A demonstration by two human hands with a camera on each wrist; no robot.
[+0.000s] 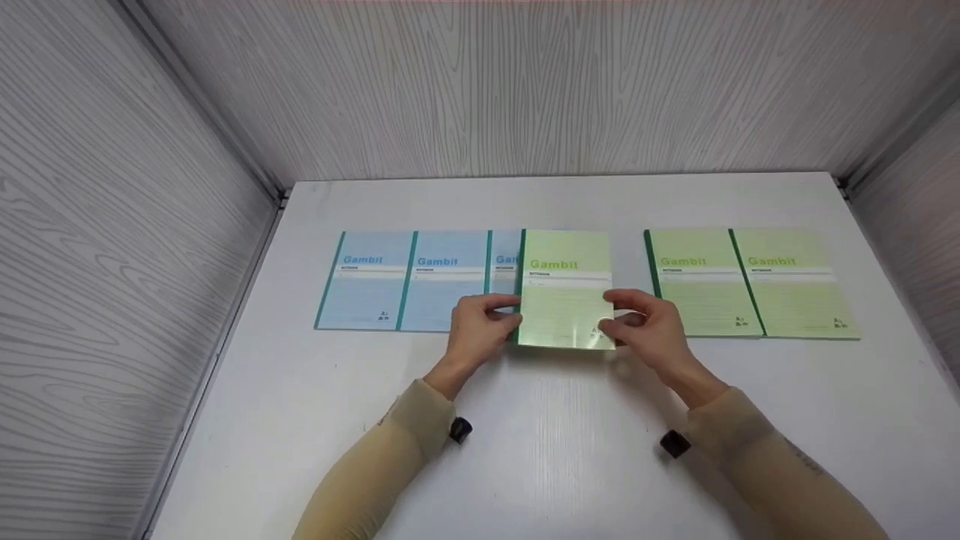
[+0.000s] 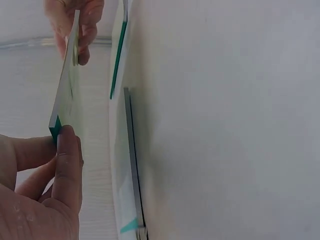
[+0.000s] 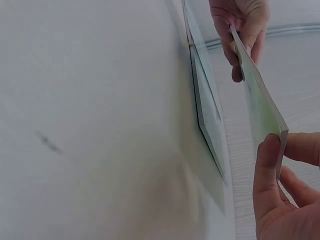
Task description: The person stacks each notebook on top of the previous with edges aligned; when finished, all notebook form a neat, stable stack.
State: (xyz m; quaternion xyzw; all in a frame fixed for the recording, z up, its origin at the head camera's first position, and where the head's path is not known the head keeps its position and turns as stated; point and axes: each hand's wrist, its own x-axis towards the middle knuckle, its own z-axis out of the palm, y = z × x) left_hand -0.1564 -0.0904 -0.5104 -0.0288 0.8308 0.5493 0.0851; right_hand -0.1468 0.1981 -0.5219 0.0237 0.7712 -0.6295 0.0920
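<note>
Both hands hold a green notebook [image 1: 564, 289] lifted clear of the white table [image 1: 555, 450]: the left hand [image 1: 480, 330] pinches its dark green spine edge near the lower corner, and the right hand [image 1: 649, 326] pinches the opposite edge. The notebook hangs over the right end of a row of overlapping blue notebooks [image 1: 409, 281], covering part of the third. Two more green notebooks [image 1: 750, 285] lie to the right, with bare table between. Open table lies in front. The held cover is pale green, ruled, printed "Gambit".

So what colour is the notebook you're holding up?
Pale green notebook with a dark green spine, clearest in the head view.
</note>
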